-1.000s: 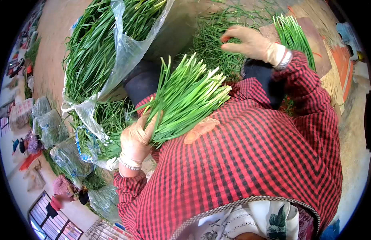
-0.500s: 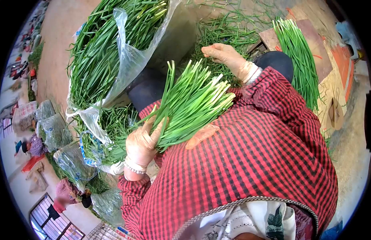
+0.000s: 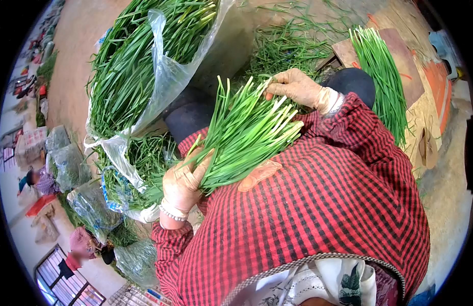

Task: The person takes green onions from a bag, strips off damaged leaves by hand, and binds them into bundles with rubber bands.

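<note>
My left hand (image 3: pixel 182 184), in a pale glove, is wrapped round the leafy end of a bunch of green stalks (image 3: pixel 252 135). The pale cut ends of the bunch fan out toward the upper right, over my lap. At those ends my right hand (image 3: pixel 297 89), also gloved, has its thumb and fingers pinched on the tip of a stalk. A second bunch of stalks (image 3: pixel 382 76) lies on a brown board (image 3: pixel 402 64) to the right of my knee.
An open plastic bag (image 3: pixel 170 76) full of long green stalks stands at the upper left. Loose trimmings (image 3: pixel 282 48) lie on the floor ahead. Filled plastic bags (image 3: pixel 96 206) line the left side, near another person (image 3: pixel 82 245). An orange sheet (image 3: pixel 438 84) is at the far right.
My right hand has moved left and down from near the knee to the pale ends of the bunch, and its fingers have closed there. My left hand keeps its hold.
</note>
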A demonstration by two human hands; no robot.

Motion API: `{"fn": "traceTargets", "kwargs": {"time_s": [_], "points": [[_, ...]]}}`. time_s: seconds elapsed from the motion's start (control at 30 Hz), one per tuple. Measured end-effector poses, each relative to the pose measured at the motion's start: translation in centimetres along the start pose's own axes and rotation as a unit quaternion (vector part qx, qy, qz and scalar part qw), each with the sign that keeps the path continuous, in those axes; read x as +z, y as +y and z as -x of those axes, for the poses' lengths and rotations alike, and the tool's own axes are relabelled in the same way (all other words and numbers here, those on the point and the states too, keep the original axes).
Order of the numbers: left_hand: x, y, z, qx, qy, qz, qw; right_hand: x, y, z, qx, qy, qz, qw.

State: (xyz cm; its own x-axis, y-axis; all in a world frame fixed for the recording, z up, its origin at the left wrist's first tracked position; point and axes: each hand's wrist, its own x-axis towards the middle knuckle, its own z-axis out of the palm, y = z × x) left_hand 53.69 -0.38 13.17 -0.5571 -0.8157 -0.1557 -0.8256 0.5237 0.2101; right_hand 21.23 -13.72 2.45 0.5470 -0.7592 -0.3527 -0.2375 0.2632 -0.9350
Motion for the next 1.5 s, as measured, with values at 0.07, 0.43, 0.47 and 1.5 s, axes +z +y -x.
{"fn": "traceTargets", "kwargs": {"time_s": [0.07, 0.43, 0.47, 1.5], "points": [[0.1, 0.0, -0.2, 0.007, 0.009, 0.01, 1.0, -1.4, -0.1, 0.3, -0.049, 0.062, 0.028, 0.996], [2.0, -1.1, -1.2, -0.045, 0.072, 0.306, 0.948, -3.3, -2.7, 3.1, 0.035, 0.017, -0.005, 0.999], [2.4, -1.1, -1.3, -0.092, 0.054, 0.413, 0.904, -2.7, -1.2, 2.5, -0.013, 0.0, -0.116, 0.993], [0.1, 2.1, -4.1, -0.256, -0.061, 0.675, 0.69, -6.4, -7.9, 0.7, -0.188, 0.108, 0.129, 0.968]]}}
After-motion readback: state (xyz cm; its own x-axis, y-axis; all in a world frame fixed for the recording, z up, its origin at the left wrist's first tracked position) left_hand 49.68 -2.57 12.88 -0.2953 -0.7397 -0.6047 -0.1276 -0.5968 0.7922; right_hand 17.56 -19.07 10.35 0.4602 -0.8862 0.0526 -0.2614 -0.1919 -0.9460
